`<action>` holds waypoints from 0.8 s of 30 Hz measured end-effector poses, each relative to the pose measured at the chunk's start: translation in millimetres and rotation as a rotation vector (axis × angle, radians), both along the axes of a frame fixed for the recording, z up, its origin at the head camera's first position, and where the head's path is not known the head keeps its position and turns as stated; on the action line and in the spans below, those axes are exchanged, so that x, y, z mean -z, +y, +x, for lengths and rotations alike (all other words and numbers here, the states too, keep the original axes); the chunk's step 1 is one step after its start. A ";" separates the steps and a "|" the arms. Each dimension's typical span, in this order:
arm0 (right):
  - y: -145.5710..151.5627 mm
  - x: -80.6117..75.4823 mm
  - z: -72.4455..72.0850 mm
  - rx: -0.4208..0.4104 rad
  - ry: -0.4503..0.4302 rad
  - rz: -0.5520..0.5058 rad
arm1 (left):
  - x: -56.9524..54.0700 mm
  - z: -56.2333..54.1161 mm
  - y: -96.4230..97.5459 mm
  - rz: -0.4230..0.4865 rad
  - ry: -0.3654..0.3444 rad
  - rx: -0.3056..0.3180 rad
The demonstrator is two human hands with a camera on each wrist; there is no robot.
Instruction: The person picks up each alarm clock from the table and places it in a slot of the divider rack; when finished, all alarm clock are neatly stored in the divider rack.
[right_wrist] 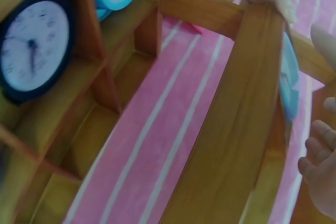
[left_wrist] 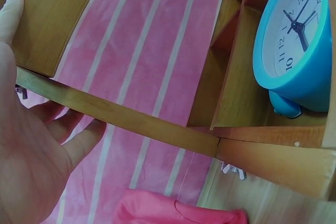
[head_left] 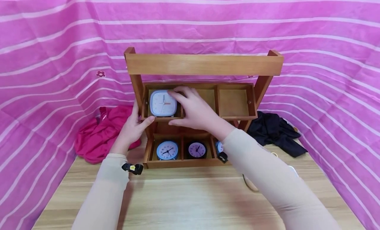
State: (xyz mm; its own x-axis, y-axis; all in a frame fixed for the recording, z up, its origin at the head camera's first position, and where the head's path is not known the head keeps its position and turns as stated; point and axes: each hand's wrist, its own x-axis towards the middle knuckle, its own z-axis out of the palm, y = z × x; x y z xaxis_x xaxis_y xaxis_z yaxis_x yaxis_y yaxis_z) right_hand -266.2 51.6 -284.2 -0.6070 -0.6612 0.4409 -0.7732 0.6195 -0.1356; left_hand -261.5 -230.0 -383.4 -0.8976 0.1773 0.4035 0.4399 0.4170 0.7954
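A two-tier wooden shelf point(head_left: 205, 64) stands on the table. My left hand point(head_left: 132, 129) grips the left end of its upper tier, with the thumb in front and the fingers behind the side post, as the left wrist view also shows. In the upper left compartment stands a pale blue square alarm clock point(head_left: 163, 103). My right hand point(head_left: 196, 108) is beside that clock, fingers spread and loosely bent, one fingertip overlapping its upper right edge in the head view. In the right wrist view a gap shows between the right hand point(right_wrist: 320, 166) and the clock's blue rim point(right_wrist: 289, 80).
The lower tier holds a round blue clock point(head_left: 167, 150), a round black-rimmed clock point(head_left: 197, 150) and another blue clock point(head_left: 219, 147), partly hidden by the right arm. Red cloth point(head_left: 104, 134) lies left of the shelf, black cloth point(head_left: 274, 132) right. A pink striped curtain point(head_left: 190, 29) hangs behind.
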 end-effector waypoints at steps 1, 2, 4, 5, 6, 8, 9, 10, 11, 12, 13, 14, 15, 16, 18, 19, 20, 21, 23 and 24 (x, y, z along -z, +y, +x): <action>8.2 1.3 3.7 -0.004 0.004 -0.013 | -0.1 0.1 0.2 -0.002 0.000 -0.002; 17.0 2.3 8.0 -0.001 0.005 -0.015 | -0.2 0.3 0.4 -0.005 -0.001 -0.006; 35.0 5.6 16.6 0.002 0.009 -0.030 | 0.0 0.5 0.5 -0.012 -0.002 -0.012; 44.3 7.0 21.5 0.009 0.003 -0.036 | -0.4 1.3 0.6 -0.017 -0.003 -0.015; 53.5 8.5 26.1 0.015 0.001 -0.041 | -0.8 2.0 0.7 -0.021 -0.006 -0.019; 71.9 11.3 34.8 0.028 -0.004 -0.044 | -1.1 2.3 0.0 -0.027 -0.010 -0.026; 80.8 13.0 39.2 0.036 -0.006 -0.049 | -1.4 2.5 -0.4 -0.030 -0.012 -0.030; 90.6 14.9 43.5 0.047 -0.010 -0.051 | -1.5 2.1 -0.1 -0.031 -0.013 -0.030; 100.2 16.9 48.2 0.059 -0.015 -0.052 | -1.6 2.2 0.2 -0.037 -0.017 -0.036; 109.9 19.4 53.0 0.068 -0.020 -0.051 | -1.3 1.9 0.6 -0.041 -0.020 -0.039; 119.7 22.6 57.9 0.077 -0.028 -0.050 | -1.0 1.6 0.9 -0.043 -0.023 -0.041; 129.5 26.1 63.1 0.087 -0.039 -0.046 | -0.6 1.4 1.3 -0.045 -0.029 -0.042; 139.4 30.3 68.3 0.096 -0.050 -0.041 | -0.3 1.4 1.8 -0.046 -0.033 -0.044; 149.4 35.0 73.5 0.106 -0.061 -0.034 | -0.2 1.3 2.3 -0.044 -0.039 -0.042; 168.8 45.6 84.1 0.130 -0.097 -0.018 | -0.1 1.6 3.2 -0.044 -0.049 -0.042; 177.9 51.3 89.2 0.143 -0.115 -0.010 | -0.2 1.6 3.3 -0.044 -0.051 -0.042; 186.5 57.0 94.4 0.158 -0.140 0.001 | -0.5 1.9 3.3 -0.045 -0.054 -0.042; 194.8 63.4 99.0 0.171 -0.164 0.015 | -1.1 2.2 3.0 -0.043 -0.054 -0.042; 209.2 76.7 106.3 0.192 -0.218 0.041 | -2.5 3.0 1.6 -0.039 -0.049 -0.045; 215.6 83.3 109.4 0.203 -0.245 0.058 | -3.3 3.3 0.5 -0.034 -0.044 -0.045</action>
